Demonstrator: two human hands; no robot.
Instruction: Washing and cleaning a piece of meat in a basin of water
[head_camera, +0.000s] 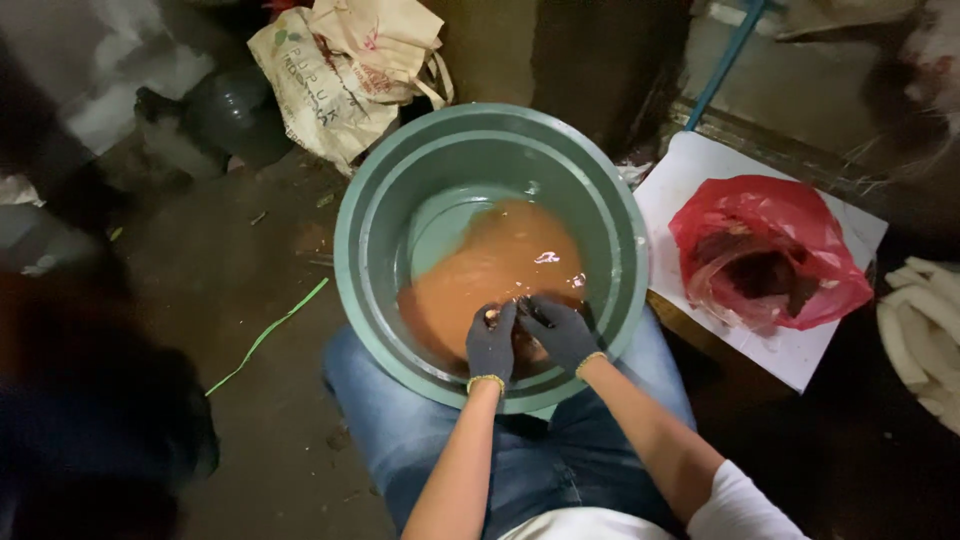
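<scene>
Two gloved hands, left hand (492, 345) and right hand (558, 333), seemingly rub something in one basin (372, 190).

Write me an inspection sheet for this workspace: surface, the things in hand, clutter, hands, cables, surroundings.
Surface: dark, dirty floor; a white board lies at the right.
Things in hand: green basin tilted against the person's lap, holding orange-brown liquid.
Clutter: red plastic bag open on the board, dark contents; printed sack behind the basin; pale sticks at the right edge; green strip on the floor.
Hands: left hand and right hand, both in dark gloves, together in the liquid; what they grip cannot be made out.
Cables: nothing seen.
Surroundings: dim; blue pole at the back.
</scene>
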